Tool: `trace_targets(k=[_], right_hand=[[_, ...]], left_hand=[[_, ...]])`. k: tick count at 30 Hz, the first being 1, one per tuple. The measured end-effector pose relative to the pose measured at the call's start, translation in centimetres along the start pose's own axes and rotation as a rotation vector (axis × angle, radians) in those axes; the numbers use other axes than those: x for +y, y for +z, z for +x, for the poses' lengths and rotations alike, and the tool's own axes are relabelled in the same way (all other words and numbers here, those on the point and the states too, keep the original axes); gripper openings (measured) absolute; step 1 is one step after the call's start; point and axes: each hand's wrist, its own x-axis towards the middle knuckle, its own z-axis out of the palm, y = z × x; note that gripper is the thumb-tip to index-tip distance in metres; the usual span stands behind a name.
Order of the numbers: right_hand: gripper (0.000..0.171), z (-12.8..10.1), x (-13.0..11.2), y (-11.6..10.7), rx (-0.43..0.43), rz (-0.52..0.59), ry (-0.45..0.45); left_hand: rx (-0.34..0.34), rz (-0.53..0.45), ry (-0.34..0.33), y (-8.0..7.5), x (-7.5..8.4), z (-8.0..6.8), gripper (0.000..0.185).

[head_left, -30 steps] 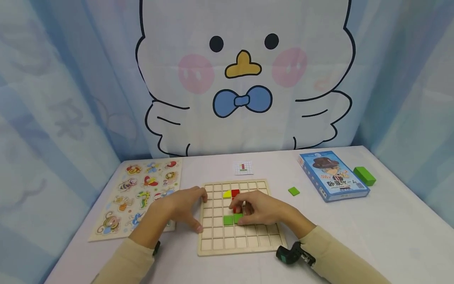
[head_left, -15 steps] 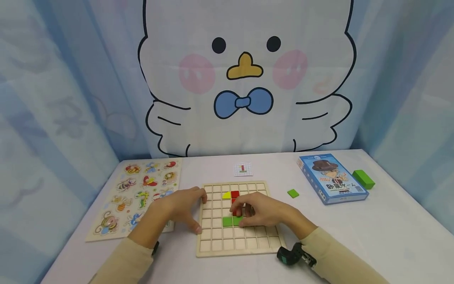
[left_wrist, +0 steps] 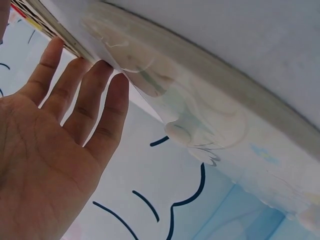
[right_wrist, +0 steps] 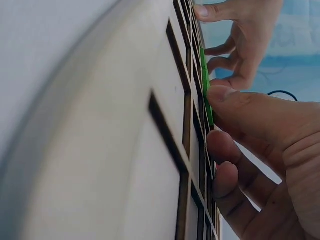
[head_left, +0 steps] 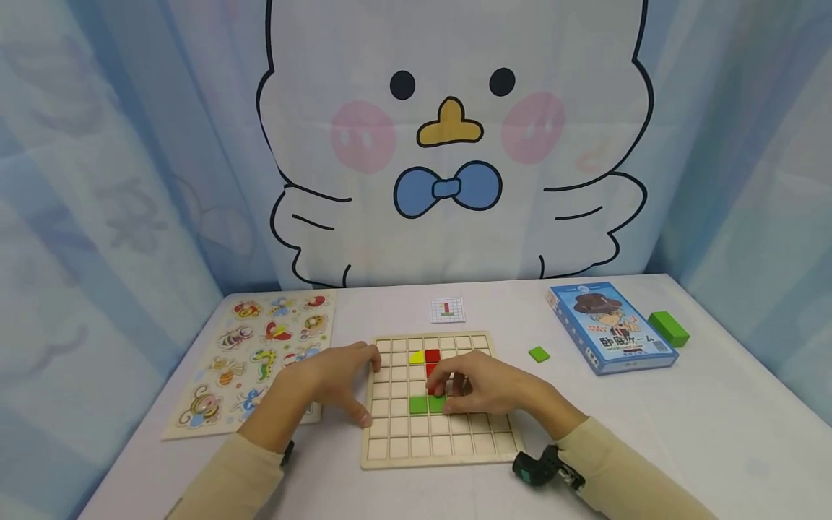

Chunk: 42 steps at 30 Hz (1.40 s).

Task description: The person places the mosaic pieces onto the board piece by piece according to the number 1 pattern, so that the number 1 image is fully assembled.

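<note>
A wooden grid board (head_left: 399,449) lies on the table. My left hand (head_left: 334,379) spreads thumb and fingers along its left edge; in the left wrist view the fingers (left_wrist: 102,107) are nearly straight beside the rim. My right hand (head_left: 487,383) bends over the middle of the board, thumb at the right edge of a green tile (head_left: 437,404) and index fingertip just above it, by the red tiles. Another green tile (head_left: 419,405) sits to its left. Red tiles (head_left: 432,355) run up the column, partly hidden by my fingers, with a yellow triangular tile (head_left: 417,357) at the top left.
A small pattern card (head_left: 448,310) lies behind the board. To the right are a loose green tile (head_left: 539,354), a blue game box (head_left: 611,328) and a green block (head_left: 669,328). An insect picture board (head_left: 250,361) lies to the left, partly under my left forearm.
My right fingertips have shifted slightly right and toward me, uncovering more of the red tiles and the right green tile. My left hand stays at the board's left edge.
</note>
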Motion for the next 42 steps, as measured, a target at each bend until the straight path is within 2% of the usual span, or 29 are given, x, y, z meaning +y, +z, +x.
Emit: trace_targets(k=[10, 16, 27, 34, 42], right_hand=[[0.026, -0.3, -0.4, -0.8, -0.02, -0.012, 0.014], [0.027, -0.9, -0.7, -2.0, 0.029, -0.041, 0.031], [0.029, -2.2, 0.0, -3.2, 0.097, -0.045, -0.039], [0.029, -3.1, 0.7, -3.4, 0.125, -0.045, -0.001], [0.031, -4.2, 1.8, -4.1, 0.175, -0.066, -0.002]], left_hand=[[-0.008, -0.008, -0.013, 0.0, -0.1, 0.0, 0.073], [0.001, -0.001, -0.003, -0.1, 0.1, -0.1, 0.074], [0.005, -0.005, -0.006, 0.1, 0.0, -0.1, 0.074], [0.003, -0.012, -0.006, 0.3, -0.2, -0.2, 0.073], [0.01, -0.008, 0.005, 0.2, -0.3, -0.2, 0.073]])
